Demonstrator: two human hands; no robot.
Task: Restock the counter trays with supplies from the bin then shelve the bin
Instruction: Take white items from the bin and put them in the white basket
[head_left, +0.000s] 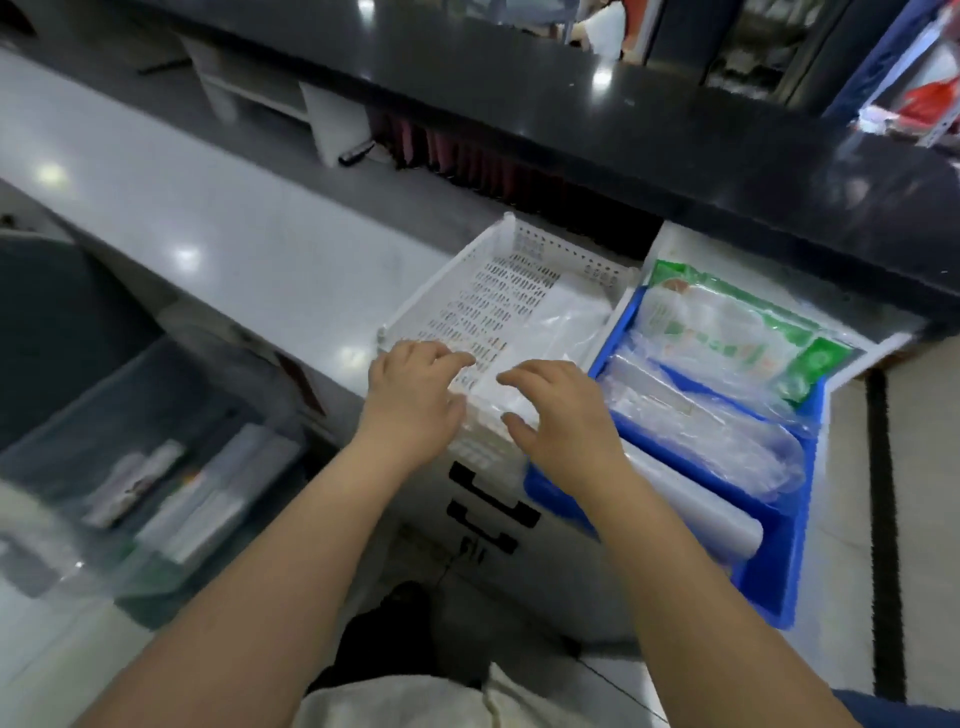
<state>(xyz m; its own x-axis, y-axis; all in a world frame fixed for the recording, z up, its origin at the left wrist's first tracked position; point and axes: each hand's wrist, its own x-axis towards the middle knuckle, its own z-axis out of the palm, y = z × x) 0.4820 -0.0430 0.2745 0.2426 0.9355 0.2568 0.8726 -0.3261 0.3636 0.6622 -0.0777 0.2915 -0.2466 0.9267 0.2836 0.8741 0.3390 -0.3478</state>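
Holding stock at the counter edge: one white perforated tray (498, 291), slotted floor largely bare on its left half, a stack of clear plastic bags (563, 322) lying along its right half. Directly beside it at 3 o'clock, touching its wall: one blue bin (774, 571), packed with clear-wrapped flat packs (696, 426) and, at its far end toward 1 o'clock, a green-and-white printed packet (727, 332); the print is too blurred to read. At 9 o'clock of the frame, lower down: one translucent grey bin (171, 395) holding a few wrapped packs (135, 480), labels unreadable.

Left hand (415, 395): palm down on the near left corner of the white tray, fingers loosely extended over the slotted floor, gripping nothing.

Right hand (558, 410): fingers spread and curved, thumb apart, hovering over the near end of the clear bags; whether it touches them cannot be told. The bags lie under and toward 12 o'clock of this hand.

Below the tray: two black drawer handles (491, 496) on a white cabinet front.
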